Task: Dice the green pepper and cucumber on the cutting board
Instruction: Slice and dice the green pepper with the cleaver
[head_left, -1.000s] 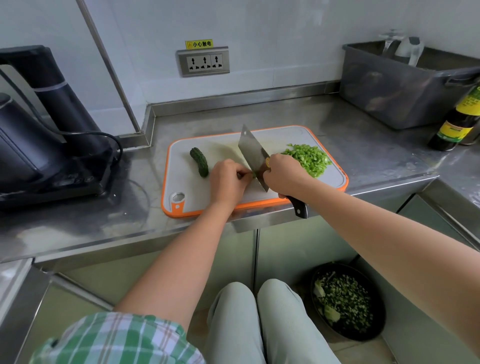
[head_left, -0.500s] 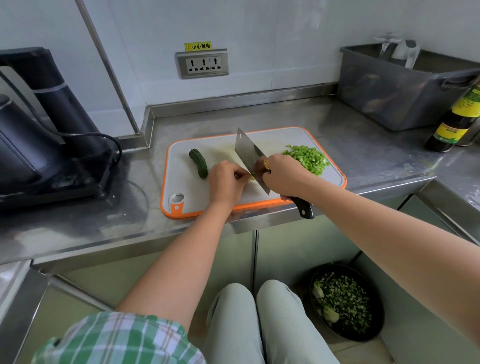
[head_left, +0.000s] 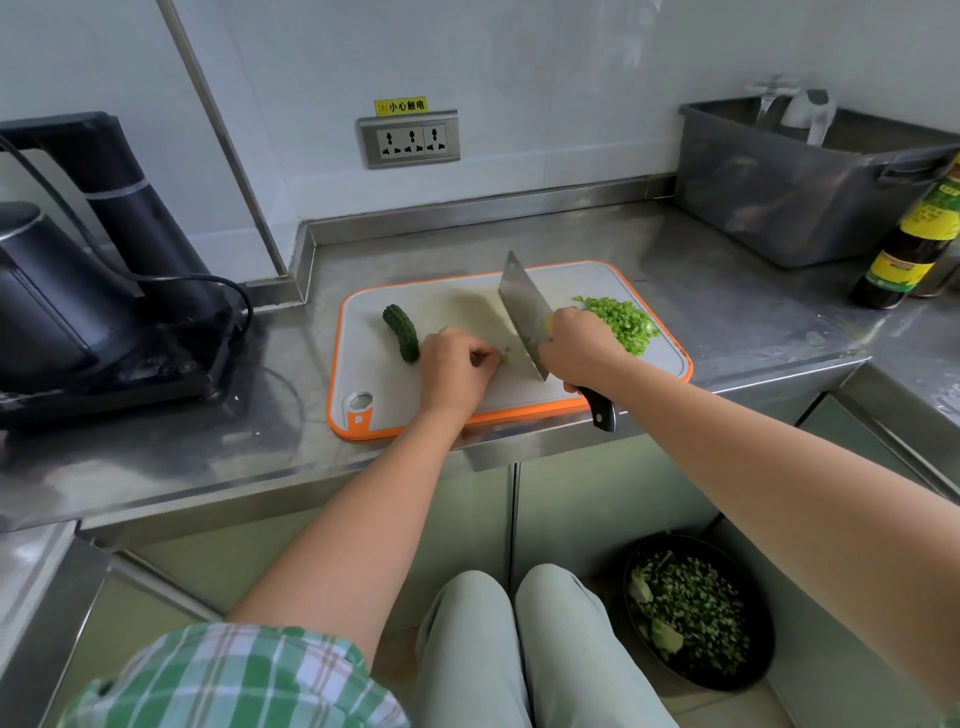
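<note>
Green pepper: diced, heaped on the far right of the cutting board, seemingly parked clear of the cutting zone. Cucumber: one dark stub, uncut, lying on the board's left just beside the left hand, within reach for its turn.

Left hand: fingers curled under, pinning a small green piece to the board right beside the blade. Piece mostly hidden; whether pepper or cucumber, impossible to tell. Knuckles forward, presumably to keep fingertips behind the edge.

Right hand: wrapped tight round the cleaver where blade meets handle, probably for control. Tip raised, heel low near the board, black handle end jutting past the board's near rim.

Board set at the front edge of the steel desk, close to the body. Judged stage: pepper done, cucumber dicing largely ahead.
</note>
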